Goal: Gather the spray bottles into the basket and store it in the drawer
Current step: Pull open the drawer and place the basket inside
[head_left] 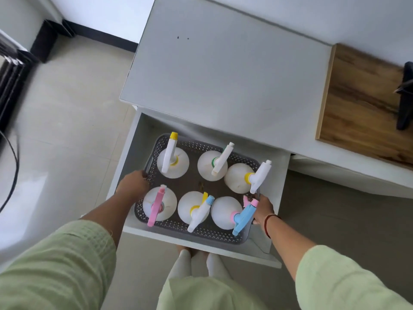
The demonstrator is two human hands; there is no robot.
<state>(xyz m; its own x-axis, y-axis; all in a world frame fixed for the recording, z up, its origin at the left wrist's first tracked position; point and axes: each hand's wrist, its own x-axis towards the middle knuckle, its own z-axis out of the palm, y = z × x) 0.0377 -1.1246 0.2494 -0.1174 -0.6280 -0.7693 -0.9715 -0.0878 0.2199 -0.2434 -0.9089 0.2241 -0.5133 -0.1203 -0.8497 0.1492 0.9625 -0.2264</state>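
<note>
Inside the open white drawer [277, 182], head view: grey perforated basket [201, 230] sits within the drawer walls, long side parallel to the drawer front. Can't tell if it's resting on the drawer bottom or just above it.

Six white spray bottles upright in the basket, two rows of three:
- back row: yellow-nozzle bottle [173, 162] at the left, green-collar bottle [212, 166] in the middle, yellow-collar bottle [239, 177] at the right
- front row: pink-trigger bottle [159, 205] at the left, blue-nozzle bottle [193, 209] in the middle, blue-trigger bottle [225, 212] at the right

Left hand [134, 186] is on the basket's left end, fingers [143, 175] curled over the rim handle. Right hand [263, 209] grips the right end; its fingers are partly hidden behind the blue trigger.

The cabinet surface [223, 74] above the drawer is white. A wooden board [362, 104] lies at its right edge, with a dark object [405, 95] on the board.
</note>
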